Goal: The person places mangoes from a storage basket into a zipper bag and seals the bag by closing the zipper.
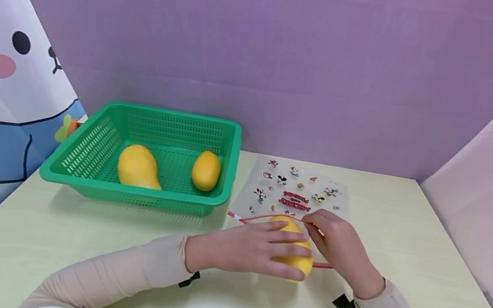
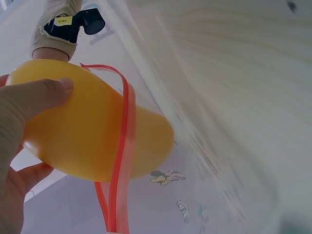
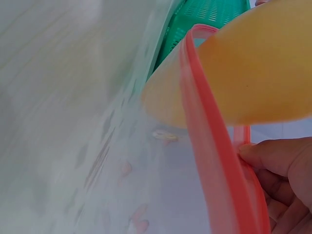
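Note:
A yellow mango (image 1: pixel 303 265) is in my left hand (image 1: pixel 250 247), whose thumb and fingers grip it around its rear end in the left wrist view. The mango's far end (image 2: pixel 151 146) lies past the red zip edge (image 2: pixel 121 146), inside the mouth of a clear zip bag (image 1: pixel 266 179) printed with small cartoon figures. Beside the mango, my right hand (image 1: pixel 342 248) pinches the bag's red edge (image 3: pixel 214 131) between thumb and fingers. This edge bows up in an arch over the mango. Some of the right fingertips are hidden behind the bag's edge.
To the left on the pale table (image 1: pixel 409 243) stands a green basket (image 1: pixel 131 191). It holds a large mango (image 1: pixel 138 165) and a smaller one (image 1: pixel 206 170). A purple cloth wall (image 1: pixel 263 58) rises behind the table, with printed panels on both sides.

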`<state>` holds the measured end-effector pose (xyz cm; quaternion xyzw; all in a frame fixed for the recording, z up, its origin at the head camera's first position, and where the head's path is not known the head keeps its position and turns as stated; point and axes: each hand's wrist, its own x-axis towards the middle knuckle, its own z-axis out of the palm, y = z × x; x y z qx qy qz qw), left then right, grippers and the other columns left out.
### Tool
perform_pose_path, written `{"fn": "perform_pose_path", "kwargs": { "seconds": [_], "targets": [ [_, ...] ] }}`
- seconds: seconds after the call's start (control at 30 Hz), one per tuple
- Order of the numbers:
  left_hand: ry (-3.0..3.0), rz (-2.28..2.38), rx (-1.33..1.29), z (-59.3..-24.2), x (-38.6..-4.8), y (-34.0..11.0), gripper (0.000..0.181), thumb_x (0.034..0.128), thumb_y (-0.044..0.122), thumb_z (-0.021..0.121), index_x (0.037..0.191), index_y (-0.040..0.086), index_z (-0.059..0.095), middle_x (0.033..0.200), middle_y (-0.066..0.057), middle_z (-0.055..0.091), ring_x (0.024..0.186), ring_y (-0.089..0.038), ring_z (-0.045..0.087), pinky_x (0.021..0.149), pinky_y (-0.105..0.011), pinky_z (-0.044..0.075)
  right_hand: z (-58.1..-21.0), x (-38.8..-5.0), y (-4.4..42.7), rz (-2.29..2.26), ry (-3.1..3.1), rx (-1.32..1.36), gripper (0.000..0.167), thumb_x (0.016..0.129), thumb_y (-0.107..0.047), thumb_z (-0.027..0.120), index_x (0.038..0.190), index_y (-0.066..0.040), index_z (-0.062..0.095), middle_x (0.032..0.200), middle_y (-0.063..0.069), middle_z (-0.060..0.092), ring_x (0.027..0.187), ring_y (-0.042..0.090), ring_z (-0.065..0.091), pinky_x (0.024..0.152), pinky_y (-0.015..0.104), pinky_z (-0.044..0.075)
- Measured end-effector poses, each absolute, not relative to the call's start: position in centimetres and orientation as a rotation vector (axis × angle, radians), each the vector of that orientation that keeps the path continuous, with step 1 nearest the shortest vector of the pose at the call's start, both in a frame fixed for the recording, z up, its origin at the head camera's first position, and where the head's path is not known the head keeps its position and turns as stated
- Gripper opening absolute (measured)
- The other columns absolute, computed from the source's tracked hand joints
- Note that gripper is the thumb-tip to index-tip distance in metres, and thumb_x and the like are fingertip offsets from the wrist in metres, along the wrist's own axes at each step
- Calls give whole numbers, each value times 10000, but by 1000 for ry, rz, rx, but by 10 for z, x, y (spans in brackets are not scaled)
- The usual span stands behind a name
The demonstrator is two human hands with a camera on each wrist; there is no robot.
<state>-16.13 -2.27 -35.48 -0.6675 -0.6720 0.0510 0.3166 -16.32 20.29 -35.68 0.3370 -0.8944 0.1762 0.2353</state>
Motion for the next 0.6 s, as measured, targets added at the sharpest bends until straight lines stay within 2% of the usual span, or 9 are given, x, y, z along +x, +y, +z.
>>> {"fn": "perform_pose_path", "kwargs": {
  "seconds": [0.6],
  "targets": [
    [-1763, 138, -1747, -361, -170, -24, 352, 994, 136, 458, 1312, 285, 464, 1384, -9, 467, 1322, -210, 392, 1057, -366, 352, -352, -164, 202, 473, -2424, 911, 180, 725, 59, 750, 857, -45, 683, 797, 13, 650, 695, 129, 586, 605, 291, 525]
  ]
}}
